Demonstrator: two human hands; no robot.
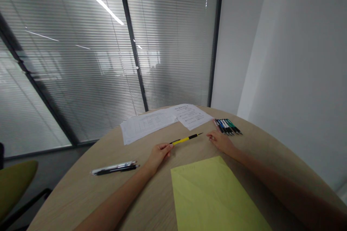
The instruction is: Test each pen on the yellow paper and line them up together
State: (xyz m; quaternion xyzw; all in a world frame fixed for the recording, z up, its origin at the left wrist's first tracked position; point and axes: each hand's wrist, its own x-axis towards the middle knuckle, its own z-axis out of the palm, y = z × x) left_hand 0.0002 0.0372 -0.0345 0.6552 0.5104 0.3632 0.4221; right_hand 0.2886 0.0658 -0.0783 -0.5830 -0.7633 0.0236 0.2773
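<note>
On the pale counter (151,202), the left hand (159,153) is clamped on the pen's (185,139) rear, its point facing the empty, loosely parted right hand (219,142). A slack end grip could let it roll.

Near side of yellow pen (187,139): bare table (189,153) passable up to yellow paper (207,195). Far side: gap, then white papers (193,116). Left blocked by left hand (160,152), loose pens (119,169); right by right hand (221,141), pen row (227,126).

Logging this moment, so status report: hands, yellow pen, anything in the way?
Left hand holding yellow pen near its rear. Right hand apart, off its tip. Nothing visible between right hand and tip; pen row just beyond.
</note>
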